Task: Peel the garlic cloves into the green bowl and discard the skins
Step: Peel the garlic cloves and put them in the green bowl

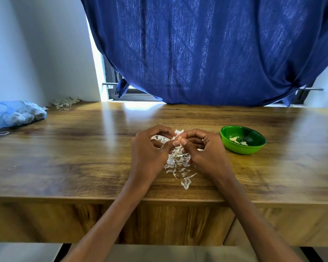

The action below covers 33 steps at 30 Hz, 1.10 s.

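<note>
left hand (pixel 150 148) + right hand (pixel 203 148) — pinch garlic clove (pixel 179 138) | papery skins (pixel 178 163) | round green bowl (pixel 254 148)

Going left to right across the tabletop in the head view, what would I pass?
Blue mesh bag → left hand → skin pile → right hand → green bowl.

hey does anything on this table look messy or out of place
Garlic skins lie loose on the table under both hands rather than discarded. A second heap of scraps sits in the far left corner.
</note>
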Available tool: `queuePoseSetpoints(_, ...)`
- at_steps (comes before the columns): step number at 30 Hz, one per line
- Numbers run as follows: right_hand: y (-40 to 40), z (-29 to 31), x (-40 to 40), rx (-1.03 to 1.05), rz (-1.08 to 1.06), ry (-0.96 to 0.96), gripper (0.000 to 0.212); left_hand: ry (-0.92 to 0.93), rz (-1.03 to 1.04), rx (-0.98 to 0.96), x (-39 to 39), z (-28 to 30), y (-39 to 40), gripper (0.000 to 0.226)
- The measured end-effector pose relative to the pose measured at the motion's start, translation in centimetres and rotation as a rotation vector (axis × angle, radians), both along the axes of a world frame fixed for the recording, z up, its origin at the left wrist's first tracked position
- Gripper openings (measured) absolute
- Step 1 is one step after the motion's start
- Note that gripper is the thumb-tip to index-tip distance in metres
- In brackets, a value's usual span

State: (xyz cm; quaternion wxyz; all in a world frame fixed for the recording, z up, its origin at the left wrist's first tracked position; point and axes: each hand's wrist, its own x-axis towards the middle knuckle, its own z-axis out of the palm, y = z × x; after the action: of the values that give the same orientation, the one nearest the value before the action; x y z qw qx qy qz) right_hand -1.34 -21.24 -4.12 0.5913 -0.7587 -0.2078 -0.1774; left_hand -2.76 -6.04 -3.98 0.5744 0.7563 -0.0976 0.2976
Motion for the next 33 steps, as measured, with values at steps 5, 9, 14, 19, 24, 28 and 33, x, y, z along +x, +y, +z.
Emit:
queuePoseSetpoints(5,0.0,0.2,0.0,0.015,0.026,-0.012,0.018,-0.006,-0.064,-0.030,0.1,0.1,0.0,0.023)
queuePoseSetpoints(9,-0.1,0.2,0.0,0.041,0.032,0.000,0.019,-0.038,-0.087,-0.045,0.0,0.3,-0.1,0.024)
queuePoseSetpoints(14,-0.2,0.1,-0.1,0.044,0.059,0.074,0.013,-0.053,-0.131,-0.094,-0.1,0.3,-0.1,0.024)
queuePoseSetpoints(19,-0.3,0.1,-0.2,0.031,0.077,0.124,0.012,-0.038,-0.172,0.034,1.0,-0.5,-0.1,0.029)
queuePoseSetpoints(24,-0.3,0.1,-0.1,0.024,0.071,0.184,0.012,-0.082,-0.162,0.143,1.8,-1.2,-0.2,0.017)
queuePoseSetpoints(28,-0.1,0.2,-0.3,0.052,0.098,0.212,0.010,-0.087,-0.138,0.146,1.9,-1.2,-0.2,0.020)
queuePoseSetpoints(33,-0.1,0.4,-0.4,0.109,0.037,0.228,0.008,-0.054,-0.090,0.001,1.2,-0.8,-0.1,0.021)
